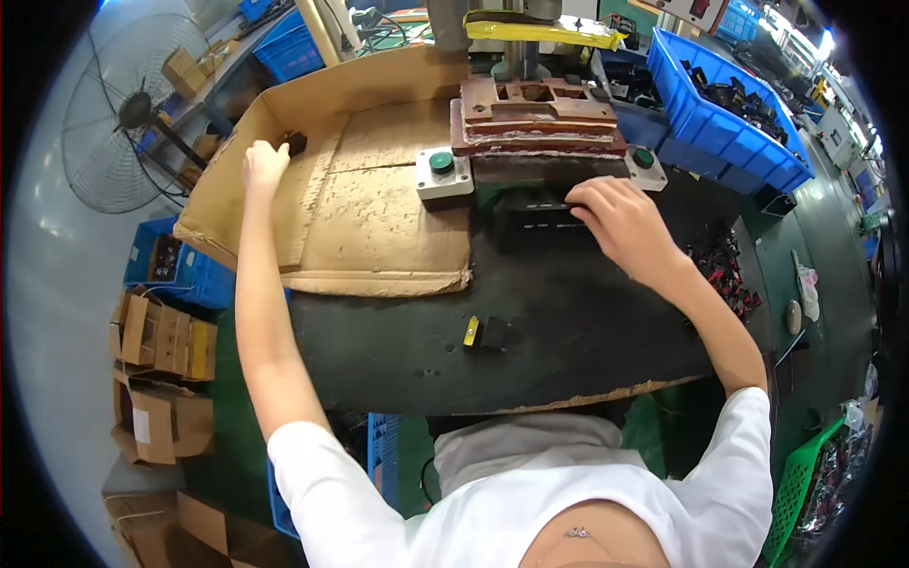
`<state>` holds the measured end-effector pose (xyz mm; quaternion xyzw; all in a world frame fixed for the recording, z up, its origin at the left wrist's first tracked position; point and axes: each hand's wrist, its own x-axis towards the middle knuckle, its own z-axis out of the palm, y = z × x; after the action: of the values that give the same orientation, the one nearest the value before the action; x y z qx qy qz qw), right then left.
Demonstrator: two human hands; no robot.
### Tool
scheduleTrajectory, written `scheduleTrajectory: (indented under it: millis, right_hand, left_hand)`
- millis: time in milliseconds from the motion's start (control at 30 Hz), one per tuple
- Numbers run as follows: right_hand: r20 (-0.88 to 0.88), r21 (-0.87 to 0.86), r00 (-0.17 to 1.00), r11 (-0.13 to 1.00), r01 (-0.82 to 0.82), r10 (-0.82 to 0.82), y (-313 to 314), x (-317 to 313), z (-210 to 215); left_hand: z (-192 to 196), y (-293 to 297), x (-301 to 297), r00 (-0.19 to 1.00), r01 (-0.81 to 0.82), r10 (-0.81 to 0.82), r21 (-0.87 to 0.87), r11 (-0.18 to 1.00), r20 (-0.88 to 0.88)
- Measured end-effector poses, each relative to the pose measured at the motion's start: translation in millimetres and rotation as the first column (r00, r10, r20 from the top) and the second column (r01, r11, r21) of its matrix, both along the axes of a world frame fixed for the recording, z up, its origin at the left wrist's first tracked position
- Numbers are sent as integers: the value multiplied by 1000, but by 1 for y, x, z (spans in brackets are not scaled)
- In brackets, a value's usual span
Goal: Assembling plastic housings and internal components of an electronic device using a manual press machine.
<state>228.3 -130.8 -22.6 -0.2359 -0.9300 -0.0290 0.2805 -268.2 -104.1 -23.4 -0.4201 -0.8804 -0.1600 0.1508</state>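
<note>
My left hand (265, 168) reaches over the left side of an open cardboard box (379, 204), its fingers curled together. Beside its thumb is a small dark block (296, 143); the fingers hide whether anything is held. My right hand (620, 222) is closed at the right end of a long black plastic part (538, 220) with small slots and pale markings. That part lies on the dark table (398, 350) in front of a reddish-brown fixture block (535, 118). Nearer to me, a small black block with a yellow face (483, 333) rests on the table.
Green push buttons (441, 163) (644, 158) in white housings flank the fixture. A blue crate (729, 104) of black parts stands at the back right. Small red and black pieces (724, 275) lie at the table's right. A fan (135, 111) stands at far left.
</note>
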Motion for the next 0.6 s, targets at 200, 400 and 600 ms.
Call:
scheduleTrajectory:
  millis: [200, 400, 600]
  right_hand:
    - [11, 129, 1000, 991, 15, -17, 0, 17, -22]
    - [-101, 119, 982, 982, -145, 157, -2, 19, 8]
    - [-45, 457, 988, 882, -110, 146, 36, 4, 39]
  left_hand:
    - [-49, 57, -18, 961, -10, 1, 30, 999, 276]
    - [-65, 89, -47, 963, 8, -48, 152, 988, 264]
    - [-63, 91, -32, 991, 53, -56, 26, 998, 123]
